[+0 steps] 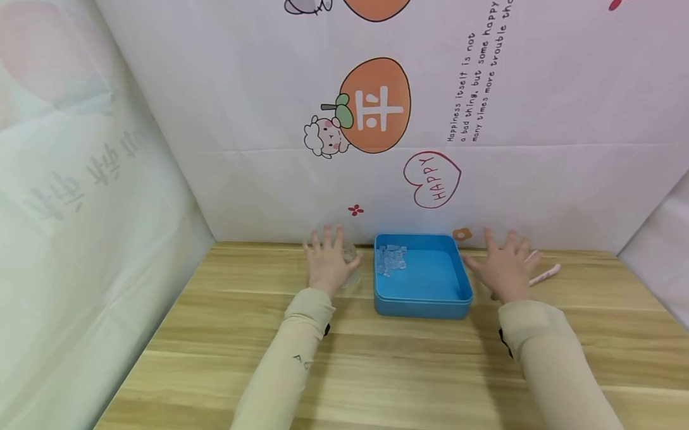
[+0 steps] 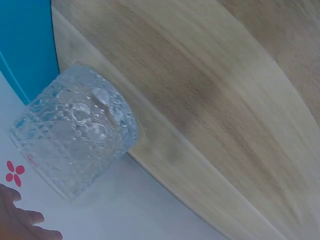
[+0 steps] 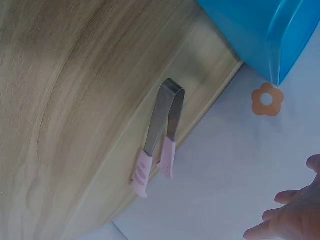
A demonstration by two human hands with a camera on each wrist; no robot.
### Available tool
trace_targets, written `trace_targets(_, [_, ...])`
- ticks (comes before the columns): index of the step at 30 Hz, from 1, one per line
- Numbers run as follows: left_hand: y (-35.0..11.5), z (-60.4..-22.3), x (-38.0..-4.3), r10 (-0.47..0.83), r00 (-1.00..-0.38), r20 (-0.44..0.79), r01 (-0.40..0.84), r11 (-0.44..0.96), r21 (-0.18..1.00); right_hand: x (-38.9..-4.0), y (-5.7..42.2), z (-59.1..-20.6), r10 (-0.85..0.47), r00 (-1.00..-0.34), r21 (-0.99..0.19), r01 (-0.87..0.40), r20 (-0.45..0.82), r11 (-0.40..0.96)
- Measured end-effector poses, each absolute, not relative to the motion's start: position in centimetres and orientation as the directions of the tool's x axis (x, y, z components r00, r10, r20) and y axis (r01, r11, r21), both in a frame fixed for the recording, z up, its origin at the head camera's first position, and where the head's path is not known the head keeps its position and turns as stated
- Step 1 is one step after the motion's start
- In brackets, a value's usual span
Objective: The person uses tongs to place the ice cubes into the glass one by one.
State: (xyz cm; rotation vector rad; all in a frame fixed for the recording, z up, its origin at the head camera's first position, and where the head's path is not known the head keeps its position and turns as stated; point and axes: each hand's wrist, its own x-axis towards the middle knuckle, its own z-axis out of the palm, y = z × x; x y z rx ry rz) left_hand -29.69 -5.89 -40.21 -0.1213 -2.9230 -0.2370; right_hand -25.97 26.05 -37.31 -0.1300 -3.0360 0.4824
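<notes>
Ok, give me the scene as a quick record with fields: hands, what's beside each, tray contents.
left hand: open, fingers spread, above the clear textured glass; contact unclear
right hand: open, fingers spread, holding nothing
tongs: metal with pink tips, lying on the wooden table beside the right hand, at the back wall
blue tray: between the hands
ice cubes: clear pieces clustered in the tray's far left corner
glass: upright, left of the tray

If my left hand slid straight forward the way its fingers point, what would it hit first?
Probably the clear glass: the left hand is above or just short of it, with the wall behind. From the head view, depth is hard to judge.
</notes>
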Motion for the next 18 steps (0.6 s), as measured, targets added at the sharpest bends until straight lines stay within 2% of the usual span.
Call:
trace_targets(13, [-7.7,-41.7,-30.3,0.056,-0.985,0.163,0.086,0.980,0.181,-25.8,28.4,-38.9,0.171,-0.984,-0.322,0.149,0.041,0.935])
trace_targets(18, [-7.9,-42.0,-30.6,0.060,-0.987,0.151,0.086,0.981,0.171,-25.5,29.1,-39.7,0.198,-0.976,-0.321,0.159,0.091,0.934])
